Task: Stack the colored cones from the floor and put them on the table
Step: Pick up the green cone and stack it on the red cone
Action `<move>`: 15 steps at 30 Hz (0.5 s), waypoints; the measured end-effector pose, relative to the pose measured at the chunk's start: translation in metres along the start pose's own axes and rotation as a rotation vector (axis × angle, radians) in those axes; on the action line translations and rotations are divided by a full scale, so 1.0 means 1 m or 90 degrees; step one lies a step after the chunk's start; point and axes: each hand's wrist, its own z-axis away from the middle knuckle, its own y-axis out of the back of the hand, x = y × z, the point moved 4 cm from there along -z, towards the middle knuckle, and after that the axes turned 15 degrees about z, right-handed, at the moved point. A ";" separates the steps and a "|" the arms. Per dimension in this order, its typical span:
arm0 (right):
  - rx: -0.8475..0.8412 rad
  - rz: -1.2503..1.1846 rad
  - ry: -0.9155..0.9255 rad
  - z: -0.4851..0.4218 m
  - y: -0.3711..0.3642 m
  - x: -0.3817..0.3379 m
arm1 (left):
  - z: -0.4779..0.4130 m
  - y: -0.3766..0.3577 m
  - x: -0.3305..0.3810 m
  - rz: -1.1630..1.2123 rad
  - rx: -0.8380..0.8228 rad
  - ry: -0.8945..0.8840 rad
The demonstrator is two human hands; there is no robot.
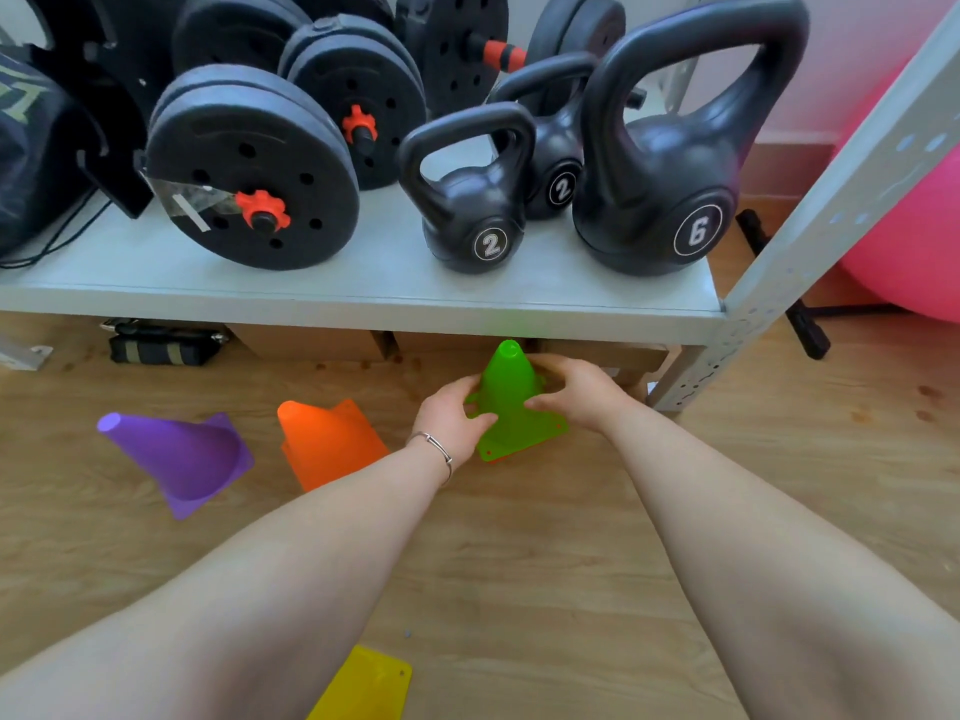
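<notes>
A green cone (511, 402) stands upright on the wooden floor just in front of the low shelf; a sliver of orange-red shows under its base edge. My left hand (454, 413) grips its left side and my right hand (576, 389) grips its right side. An orange cone (327, 441) lies tipped on the floor to the left of it. Farther left a purple cone (179, 457) lies on its side, tip pointing left. A yellow cone's base (366, 685) shows at the bottom edge between my forearms.
The grey metal shelf (363, 293) holds three black kettlebells (475, 200) and several dumbbell plates (249, 168). Its upright post (779, 283) rises at right. A pink exercise ball (914, 241) sits far right. Cardboard boxes and a black bag lie under the shelf.
</notes>
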 end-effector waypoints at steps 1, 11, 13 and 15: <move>-0.002 0.001 -0.002 -0.003 -0.002 0.002 | -0.002 -0.002 -0.002 0.001 -0.009 0.005; -0.019 -0.056 -0.029 -0.025 -0.024 0.010 | -0.028 -0.003 -0.021 -0.017 -0.011 0.029; -0.019 -0.050 -0.034 -0.025 -0.027 0.009 | -0.031 -0.003 -0.023 -0.027 0.002 0.035; -0.024 -0.047 -0.049 -0.028 -0.030 0.009 | -0.033 -0.003 -0.025 -0.022 0.008 0.048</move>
